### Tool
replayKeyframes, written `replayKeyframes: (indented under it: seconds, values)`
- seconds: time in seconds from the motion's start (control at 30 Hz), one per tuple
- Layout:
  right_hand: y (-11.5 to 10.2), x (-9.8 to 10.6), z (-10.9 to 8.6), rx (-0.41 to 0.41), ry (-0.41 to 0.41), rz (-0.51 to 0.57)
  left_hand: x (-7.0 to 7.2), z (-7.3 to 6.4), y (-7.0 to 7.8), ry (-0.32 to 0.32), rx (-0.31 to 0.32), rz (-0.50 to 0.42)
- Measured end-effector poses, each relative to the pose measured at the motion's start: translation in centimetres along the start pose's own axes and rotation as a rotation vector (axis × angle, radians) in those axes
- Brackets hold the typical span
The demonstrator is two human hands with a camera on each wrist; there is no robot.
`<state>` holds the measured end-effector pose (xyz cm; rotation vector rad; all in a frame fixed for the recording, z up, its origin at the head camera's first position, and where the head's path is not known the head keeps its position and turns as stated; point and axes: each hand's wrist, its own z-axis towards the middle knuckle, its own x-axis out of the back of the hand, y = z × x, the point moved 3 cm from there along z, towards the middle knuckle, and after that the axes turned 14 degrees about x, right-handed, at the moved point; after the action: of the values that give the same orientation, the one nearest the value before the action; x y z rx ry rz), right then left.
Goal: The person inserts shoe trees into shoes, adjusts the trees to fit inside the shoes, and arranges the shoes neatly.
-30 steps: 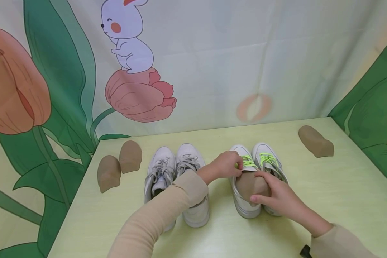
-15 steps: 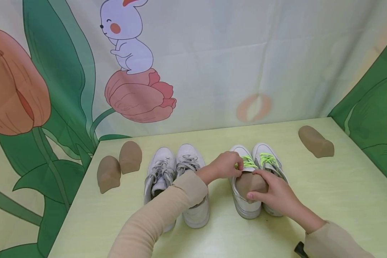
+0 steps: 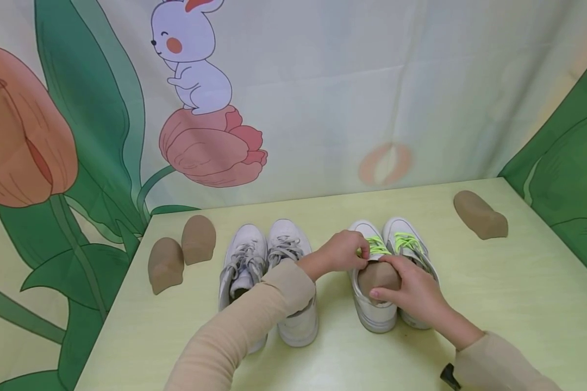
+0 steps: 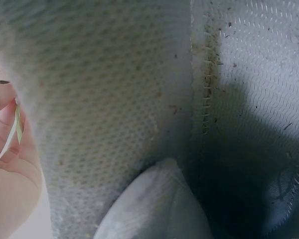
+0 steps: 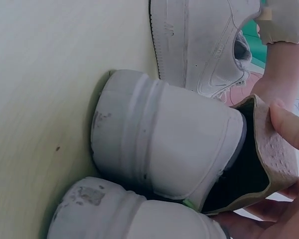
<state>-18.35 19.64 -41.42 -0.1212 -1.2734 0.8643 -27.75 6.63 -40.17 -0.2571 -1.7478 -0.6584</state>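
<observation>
My right hand (image 3: 416, 285) grips a brown moulded-pulp shoe insert (image 3: 378, 278), thumb on its near side and fingers over its far right edge. The insert sits in the opening of a white sneaker (image 3: 376, 317) with neon green laces. My left hand (image 3: 344, 251) pinches at the top of that sneaker's tongue, beside the laces. In the right wrist view, the insert (image 5: 279, 154) shows hollow, its open end protruding above the heel collar. The left wrist view is mostly filled by the inside of another shoe (image 4: 89, 99), with part of my left hand (image 4: 10, 194) at the edge.
The second green-laced sneaker (image 3: 406, 239) stands close on the right. A grey-white laced pair (image 3: 244, 244) stands left, partly under my left sleeve. Two inserts (image 3: 198, 239) lie at the table's left, another insert (image 3: 479, 214) at the back right. A printed curtain (image 3: 313, 108) hangs behind.
My right hand has moved slightly left and forward, and the insert has gone deeper into the green-laced sneaker. My left hand stays at the tongue.
</observation>
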Motion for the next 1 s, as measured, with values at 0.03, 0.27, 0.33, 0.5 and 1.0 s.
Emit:
replayKeyframes:
  seconds: [0.03, 0.27, 0.33, 0.5, 1.0]
  values:
    - [-0.03, 0.01, -0.02, -0.003, -0.002, 0.001, 0.0, 0.01, 0.02, 0.001, -0.001, 0.0]
    - [-0.25, 0.35, -0.29, 0.004, 0.02, -0.003, -0.13, -0.04, 0.02, -0.003, -0.006, 0.001]
    - [-0.32, 0.45, -0.35, 0.012, 0.042, -0.004, -0.12, -0.07, -0.03, -0.002, -0.005, 0.0]
    - [-0.39, 0.55, -0.34, 0.015, 0.088, -0.014, 0.05, -0.22, -0.01, 0.006, -0.01, 0.003]
    - [-0.86, 0.42, -0.05, 0.007, 0.102, -0.045, -0.12, 0.04, -0.2, -0.009, 0.003, -0.024]
